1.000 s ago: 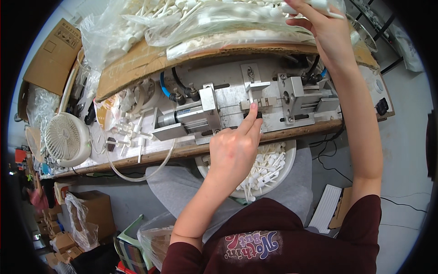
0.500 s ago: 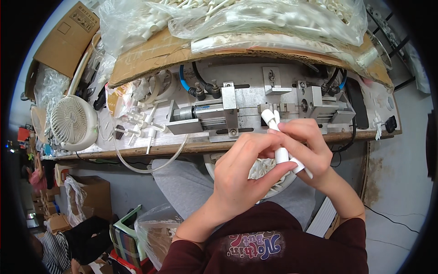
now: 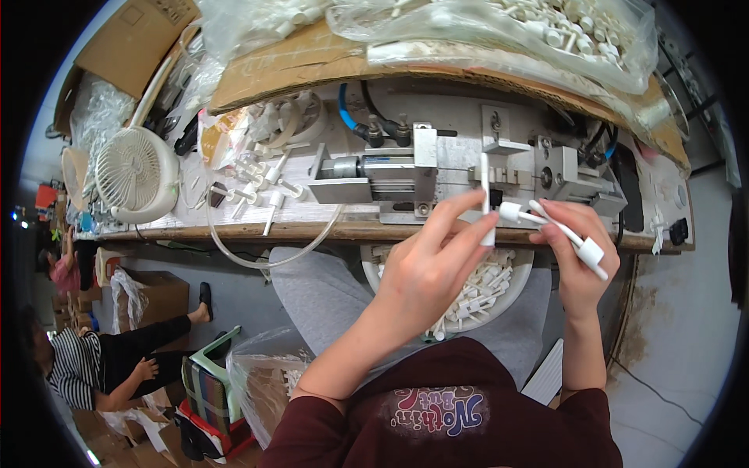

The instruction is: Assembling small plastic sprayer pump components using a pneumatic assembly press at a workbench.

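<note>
The left hand has its fingers pinched shut on a slim white plastic stick, long axis running twelve to six, upper end nearest the pale slotted block at one o'clock on the worktop. At three o'clock, the right hand curls its fingers round two capped white plastic sticks, one cap aimed nine o'clock at the left one; whether they touch, I can't tell.

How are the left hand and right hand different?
The left hand holds one white piece; the right hand holds two capped pieces. The left hand's piece runs nearly straight up the picture; the right hand's pieces slant. Both hands are bare.
</note>
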Demonstrator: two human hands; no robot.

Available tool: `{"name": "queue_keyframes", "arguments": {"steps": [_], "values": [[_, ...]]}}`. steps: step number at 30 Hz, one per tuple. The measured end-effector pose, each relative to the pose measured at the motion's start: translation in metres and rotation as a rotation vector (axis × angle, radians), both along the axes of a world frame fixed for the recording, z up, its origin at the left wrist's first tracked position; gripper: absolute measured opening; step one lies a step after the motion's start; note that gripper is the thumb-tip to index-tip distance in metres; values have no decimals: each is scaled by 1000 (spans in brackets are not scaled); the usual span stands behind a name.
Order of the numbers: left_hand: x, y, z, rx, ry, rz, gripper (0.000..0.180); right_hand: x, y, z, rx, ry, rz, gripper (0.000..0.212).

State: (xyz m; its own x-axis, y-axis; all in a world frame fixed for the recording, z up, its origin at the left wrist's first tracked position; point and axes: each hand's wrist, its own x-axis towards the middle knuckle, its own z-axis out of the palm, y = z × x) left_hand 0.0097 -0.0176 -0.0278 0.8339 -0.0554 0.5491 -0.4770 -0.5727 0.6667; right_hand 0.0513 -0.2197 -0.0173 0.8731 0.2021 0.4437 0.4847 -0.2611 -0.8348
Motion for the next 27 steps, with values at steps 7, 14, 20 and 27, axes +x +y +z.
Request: {"name": "queue_keyframes", "arguments": {"steps": [7,14,20,27], "values": [[18,-9,-19,438,-96,68,28,4,-1,-3,299,237,45,21],[32,-13,-2,610,-4,40,26,5,-6,-4,346,206,25,21],[31,-12,-5,475,43,46,26,4,-9,-4,420,250,8,21],[22,-6,2,273,95,-81,41,-5,-18,-4,499,324,10,22]]}}
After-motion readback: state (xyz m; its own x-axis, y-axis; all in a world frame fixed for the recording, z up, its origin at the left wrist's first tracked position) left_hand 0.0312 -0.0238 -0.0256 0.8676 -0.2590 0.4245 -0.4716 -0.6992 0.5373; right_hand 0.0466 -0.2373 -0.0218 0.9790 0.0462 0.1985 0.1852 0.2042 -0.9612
